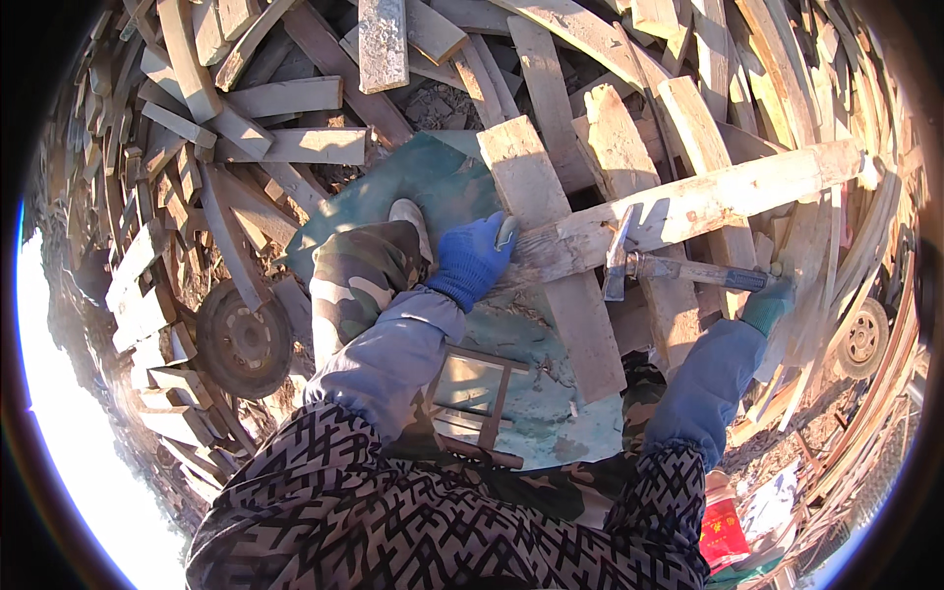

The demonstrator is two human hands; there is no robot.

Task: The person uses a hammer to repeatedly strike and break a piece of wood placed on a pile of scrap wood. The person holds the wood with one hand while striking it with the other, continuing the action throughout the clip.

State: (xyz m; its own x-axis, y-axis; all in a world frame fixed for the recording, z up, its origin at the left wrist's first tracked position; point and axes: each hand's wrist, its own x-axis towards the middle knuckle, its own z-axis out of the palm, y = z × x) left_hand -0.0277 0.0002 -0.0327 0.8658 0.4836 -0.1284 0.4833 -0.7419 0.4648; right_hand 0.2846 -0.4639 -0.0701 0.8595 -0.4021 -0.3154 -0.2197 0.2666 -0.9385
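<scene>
My left hand (478, 254), in a blue knitted work glove, grips the near end of a long weathered wooden board (686, 203). The board slants up to the right, lying across several shorter planks. My right hand (771, 299), in a greenish glove, is closed around the dark grip of a claw hammer (697, 273). The hammer's metal head lies at the board's lower edge, close to a nail (609, 226) that sticks out of the wood; whether they touch I cannot tell. Under the board, a wide plank (590, 332) points down towards my lap.
Piled boards and offcuts (295, 96) surround me at the front and on both sides. Green sheeting (405, 173) lies beneath my feet, with a slatted frame (479, 391) on it. A wheel (243, 338) stands at left, another wheel (863, 338) at right, and a red packet (723, 531) at lower right.
</scene>
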